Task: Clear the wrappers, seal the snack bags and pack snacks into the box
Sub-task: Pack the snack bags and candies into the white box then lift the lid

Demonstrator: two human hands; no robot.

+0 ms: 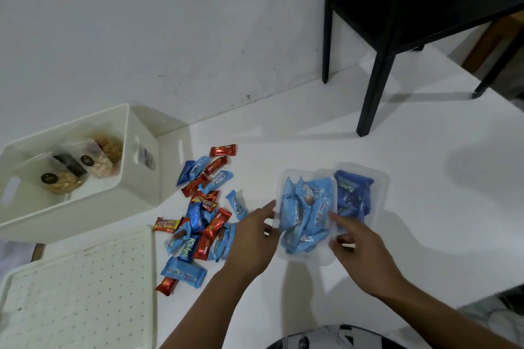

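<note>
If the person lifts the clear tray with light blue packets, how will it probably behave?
The clear tray looks thin-walled, so it probably flexes when gripped. The light blue packets pile above its rim, so some may slide out if tilted. Probably light.

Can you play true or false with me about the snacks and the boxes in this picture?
1. The big white box has snack bags in it. True.
2. The loose snack pile is all green. False: it is red and blue.
3. The clear tray holds light blue packets. True.
4. The white lid is on the box. False: it lies beside it.
5. The left hand and right hand are at the clear tray. True.
</note>
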